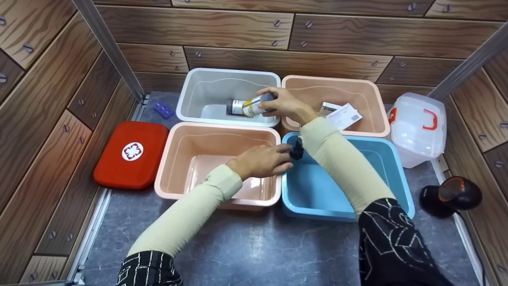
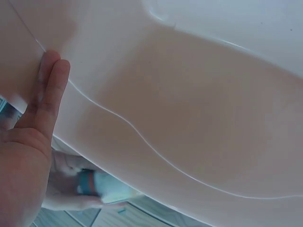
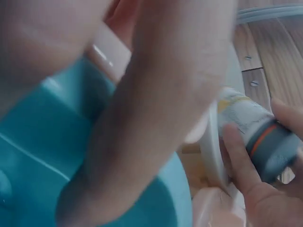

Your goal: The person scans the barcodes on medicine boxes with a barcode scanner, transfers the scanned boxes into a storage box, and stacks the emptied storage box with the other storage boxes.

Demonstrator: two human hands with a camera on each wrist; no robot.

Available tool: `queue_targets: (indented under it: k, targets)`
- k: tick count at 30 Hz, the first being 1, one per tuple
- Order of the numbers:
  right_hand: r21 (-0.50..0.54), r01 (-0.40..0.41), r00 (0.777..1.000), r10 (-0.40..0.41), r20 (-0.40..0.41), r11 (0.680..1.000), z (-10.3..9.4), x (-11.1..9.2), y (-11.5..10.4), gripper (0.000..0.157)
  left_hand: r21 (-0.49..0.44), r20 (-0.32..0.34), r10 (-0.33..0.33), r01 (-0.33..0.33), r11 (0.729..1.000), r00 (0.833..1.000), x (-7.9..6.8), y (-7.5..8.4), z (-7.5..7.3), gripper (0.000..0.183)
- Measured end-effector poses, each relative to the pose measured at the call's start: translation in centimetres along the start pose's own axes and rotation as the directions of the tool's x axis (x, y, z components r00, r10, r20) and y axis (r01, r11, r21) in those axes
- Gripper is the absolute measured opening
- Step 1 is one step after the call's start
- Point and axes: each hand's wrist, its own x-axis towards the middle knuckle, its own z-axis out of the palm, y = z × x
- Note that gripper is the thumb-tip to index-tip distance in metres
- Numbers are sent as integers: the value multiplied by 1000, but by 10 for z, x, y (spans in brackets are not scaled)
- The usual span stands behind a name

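Observation:
My right hand (image 1: 283,104) grips a bottle (image 1: 251,107) by its dark cap, over the right side of the grey bin (image 1: 189,93). The right wrist view shows the bottle's white and yellow label (image 3: 241,113) and an orange ring at the dark grey cap (image 3: 273,150). Just left of it in the head view, a black-ended container (image 1: 235,107) with a white and red label shows in the bin, partly covered. My left hand (image 1: 262,161) hovers over the right side of the front peach bin (image 1: 168,159), fingers loosely extended and holding nothing. In the left wrist view its fingers (image 2: 56,90) overlap the peach wall.
White boxes (image 1: 344,116) lie in the back peach bin (image 1: 373,95). A blue bin (image 1: 317,190) stands under my right forearm. Around them are a red first-aid case (image 1: 115,159), a purple item (image 1: 163,109), a clear lidded box (image 1: 416,127) and a black scanner-like device (image 1: 452,194).

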Motion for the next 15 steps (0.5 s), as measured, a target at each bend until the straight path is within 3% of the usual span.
queue_targets:
  k: [4, 8, 11, 15]
  targets:
    - [-49, -21, 999, 23, 28, 999, 10, 4, -3, 71, -12, 7, -24, 24, 1000, 1000, -2, -1, 0, 44]
    - [147, 84, 996, -88, 22, 986, 11, 4, 2, 87, -10, 10, -25, 25, 1000, 1000, -4, -2, 0, 45]
    - [245, 178, 982, -187, 15, 953, 9, 2, 8, 86, -5, 9, -10, 10, 1000, 1000, -5, -3, -1, 46]
    - [127, 267, 963, -269, 0, 955, -3, -12, 14, 81, -11, 12, -8, 8, 1000, 1000, -3, -3, -1, 44]
